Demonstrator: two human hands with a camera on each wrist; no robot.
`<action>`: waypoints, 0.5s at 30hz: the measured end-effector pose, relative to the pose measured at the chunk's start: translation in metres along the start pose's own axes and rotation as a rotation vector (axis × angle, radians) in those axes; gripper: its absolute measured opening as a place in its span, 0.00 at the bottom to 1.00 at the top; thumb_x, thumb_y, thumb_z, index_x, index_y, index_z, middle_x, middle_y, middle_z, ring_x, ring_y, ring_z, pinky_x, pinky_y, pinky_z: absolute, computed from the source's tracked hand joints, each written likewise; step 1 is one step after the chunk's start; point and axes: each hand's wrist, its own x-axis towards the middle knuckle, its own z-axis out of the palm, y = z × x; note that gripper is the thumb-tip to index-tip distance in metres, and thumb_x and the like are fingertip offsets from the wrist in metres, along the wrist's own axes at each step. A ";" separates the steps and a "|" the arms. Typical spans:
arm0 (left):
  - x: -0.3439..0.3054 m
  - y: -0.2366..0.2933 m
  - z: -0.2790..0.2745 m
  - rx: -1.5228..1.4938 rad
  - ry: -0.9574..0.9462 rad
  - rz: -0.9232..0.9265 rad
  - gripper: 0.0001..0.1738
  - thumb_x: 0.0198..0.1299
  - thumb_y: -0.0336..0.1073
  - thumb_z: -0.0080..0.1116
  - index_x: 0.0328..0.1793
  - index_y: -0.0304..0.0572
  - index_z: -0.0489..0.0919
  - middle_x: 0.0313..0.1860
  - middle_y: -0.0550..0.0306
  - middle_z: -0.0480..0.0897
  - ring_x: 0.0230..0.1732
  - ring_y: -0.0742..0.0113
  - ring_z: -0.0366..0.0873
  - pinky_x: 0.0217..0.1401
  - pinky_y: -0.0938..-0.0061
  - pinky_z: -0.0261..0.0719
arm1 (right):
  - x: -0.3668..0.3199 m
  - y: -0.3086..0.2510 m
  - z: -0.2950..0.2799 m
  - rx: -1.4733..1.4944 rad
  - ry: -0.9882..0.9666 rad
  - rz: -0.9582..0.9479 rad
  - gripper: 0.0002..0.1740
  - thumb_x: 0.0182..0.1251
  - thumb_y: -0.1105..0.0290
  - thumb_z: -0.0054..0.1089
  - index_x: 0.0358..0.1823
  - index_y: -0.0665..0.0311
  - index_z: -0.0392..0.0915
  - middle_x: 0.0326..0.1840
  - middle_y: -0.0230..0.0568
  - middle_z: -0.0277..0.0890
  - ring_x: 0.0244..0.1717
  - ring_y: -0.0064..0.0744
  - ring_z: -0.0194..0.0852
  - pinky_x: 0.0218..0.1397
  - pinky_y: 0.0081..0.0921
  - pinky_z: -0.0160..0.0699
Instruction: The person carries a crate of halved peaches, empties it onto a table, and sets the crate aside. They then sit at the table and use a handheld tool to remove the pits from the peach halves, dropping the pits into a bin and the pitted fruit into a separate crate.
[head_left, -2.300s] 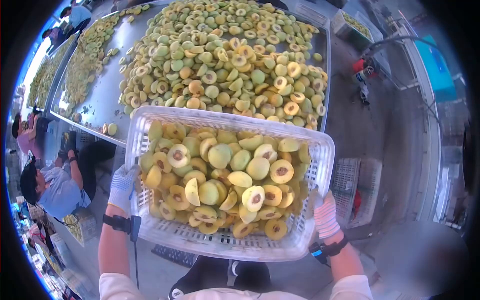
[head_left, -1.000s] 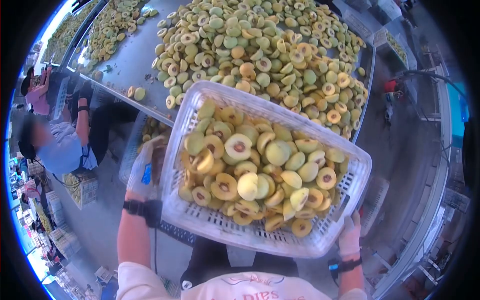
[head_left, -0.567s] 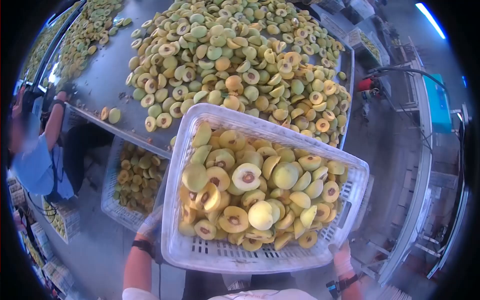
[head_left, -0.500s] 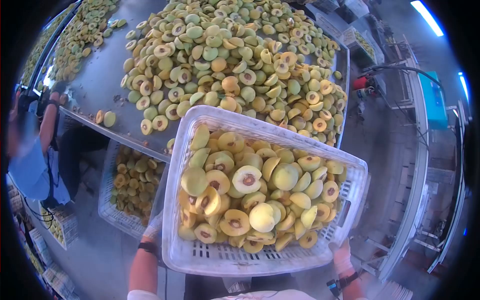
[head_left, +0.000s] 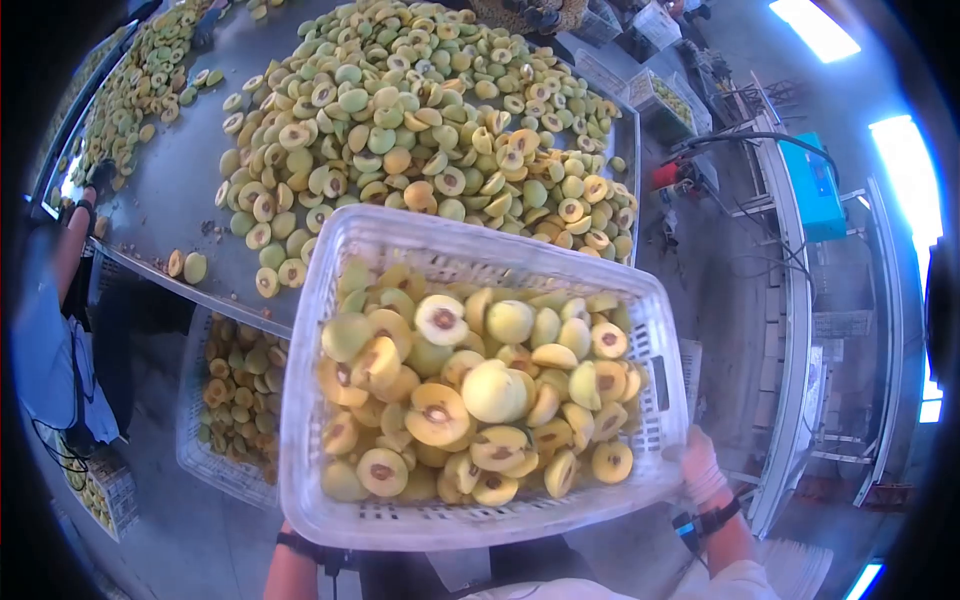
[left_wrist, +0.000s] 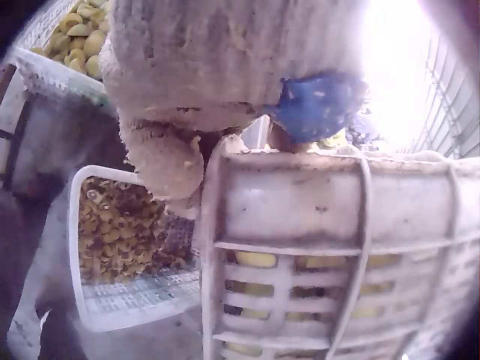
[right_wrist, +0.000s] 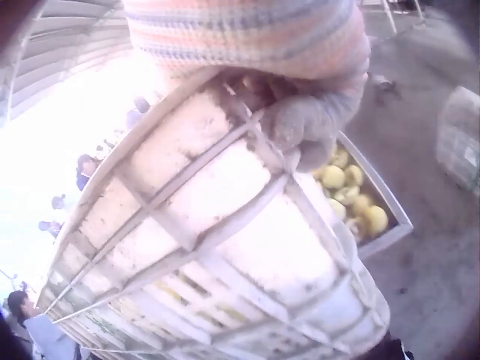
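Note:
A white slatted plastic crate fills the middle of the head view, its right end swung a little toward me. Inside lie many halved yellow-green stone fruits, some with brown pits showing. My right hand, in a striped glove, grips the crate's near right corner; in the right wrist view its fingers curl round the rim. The left hand wears a pale glove with a blue patch and grips the opposite end's rim in the left wrist view. From the head camera, the crate hides that hand.
Beyond the crate, a metal table bears a big heap of fruit halves. Another filled crate sits on the floor at left, beside a person in a blue shirt. Metal framing and a teal box stand at right.
The crate has swung so its right end sits lower, shifting right and then back left in view. The filled floor crate has come into sight; my left hand has passed behind the held crate.

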 end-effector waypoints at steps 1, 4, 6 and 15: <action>-0.011 0.005 0.002 0.015 0.006 0.019 0.19 0.71 0.48 0.52 0.59 0.45 0.77 0.46 0.58 0.84 0.42 0.69 0.82 0.41 0.74 0.81 | 0.004 -0.015 -0.011 0.045 -0.047 -0.008 0.22 0.47 0.72 0.67 0.46 0.72 0.78 0.39 0.46 0.82 0.41 0.38 0.81 0.47 0.33 0.78; -0.040 0.023 0.010 0.055 0.030 0.059 0.18 0.71 0.49 0.51 0.58 0.46 0.78 0.44 0.59 0.84 0.40 0.69 0.82 0.39 0.75 0.81 | 0.023 -0.034 -0.026 0.059 -0.139 -0.041 0.19 0.50 0.71 0.66 0.45 0.71 0.79 0.37 0.42 0.81 0.40 0.32 0.80 0.45 0.30 0.78; -0.053 0.041 0.026 0.065 0.057 0.073 0.17 0.71 0.49 0.51 0.55 0.48 0.78 0.41 0.60 0.84 0.35 0.70 0.81 0.34 0.75 0.79 | 0.040 -0.042 -0.032 0.122 -0.196 -0.030 0.17 0.55 0.69 0.65 0.45 0.70 0.79 0.36 0.39 0.81 0.40 0.28 0.80 0.44 0.29 0.79; -0.066 0.080 0.063 0.003 0.247 0.011 0.12 0.68 0.47 0.54 0.42 0.48 0.79 0.25 0.60 0.81 0.19 0.69 0.75 0.17 0.76 0.69 | 0.082 -0.014 -0.039 0.980 -0.413 -0.238 0.44 0.60 0.42 0.68 0.65 0.72 0.69 0.60 0.43 0.76 0.59 0.29 0.74 0.64 0.29 0.73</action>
